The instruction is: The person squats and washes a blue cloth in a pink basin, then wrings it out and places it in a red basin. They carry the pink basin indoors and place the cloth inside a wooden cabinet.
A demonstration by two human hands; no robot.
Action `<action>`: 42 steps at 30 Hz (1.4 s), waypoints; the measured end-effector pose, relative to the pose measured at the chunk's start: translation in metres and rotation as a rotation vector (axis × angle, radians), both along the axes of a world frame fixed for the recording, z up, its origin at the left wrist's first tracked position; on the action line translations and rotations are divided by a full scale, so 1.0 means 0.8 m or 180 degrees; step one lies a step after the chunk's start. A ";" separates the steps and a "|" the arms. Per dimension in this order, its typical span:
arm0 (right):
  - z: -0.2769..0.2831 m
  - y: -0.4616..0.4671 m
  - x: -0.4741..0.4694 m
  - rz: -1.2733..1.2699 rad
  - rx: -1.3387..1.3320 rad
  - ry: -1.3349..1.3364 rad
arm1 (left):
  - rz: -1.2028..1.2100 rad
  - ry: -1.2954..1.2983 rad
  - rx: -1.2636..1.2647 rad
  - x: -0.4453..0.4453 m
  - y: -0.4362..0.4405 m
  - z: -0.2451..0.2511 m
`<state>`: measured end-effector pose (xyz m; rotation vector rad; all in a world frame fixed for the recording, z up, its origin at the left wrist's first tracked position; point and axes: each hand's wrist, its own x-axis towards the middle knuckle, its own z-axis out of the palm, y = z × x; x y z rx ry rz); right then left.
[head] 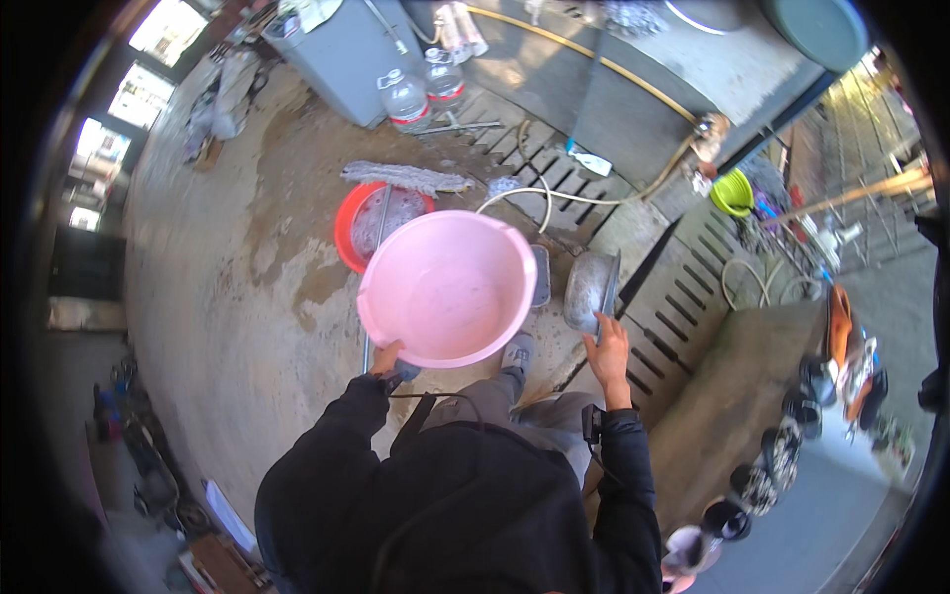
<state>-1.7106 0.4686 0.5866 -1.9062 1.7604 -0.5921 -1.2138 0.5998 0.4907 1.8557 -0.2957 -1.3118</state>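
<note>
A large pink plastic basin (453,282) is tilted up in front of me with its inside showing. My left hand (387,358) grips its near left rim; part of the fingers is hidden behind it. To the right, a scuffed metal basin (586,293) stands on its side, its rim facing right. At that basin's near edge is my right hand (610,353), thumb and fingers about the rim. Partly behind the pink basin sits a red basin (345,230) of sudsy water (393,215). A mop with a grey fringed head (401,175) lies across it.
Slotted drain covers (686,304) run along the right. A pale hose (594,200) curves over the floor. Plastic bottles (404,100) stand by a grey cabinet (349,59). Several shoes (749,486) line a ledge at the right, and a lime-green basin (732,193) sits farther back.
</note>
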 end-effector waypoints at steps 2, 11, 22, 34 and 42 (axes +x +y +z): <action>-0.065 -0.014 -0.034 -0.0145 0.0665 0.0088 | 0.0486 0.0016 -0.0496 0.008 0.055 -0.006; -0.316 -0.100 -0.120 -0.1018 0.2317 0.0275 | 0.1049 0.1322 0.1603 -0.022 0.233 0.071; -0.516 -0.148 -0.064 -0.1265 0.2569 -0.0496 | 0.1526 0.1153 0.2119 -0.150 0.118 0.064; -0.433 -0.088 -0.318 -0.1975 0.2176 -0.0006 | 0.0442 0.0816 0.1486 -0.246 -0.092 0.055; -0.450 -0.058 -0.462 -0.1371 0.1677 0.1371 | -0.0166 0.0647 0.1537 -0.332 -0.162 0.058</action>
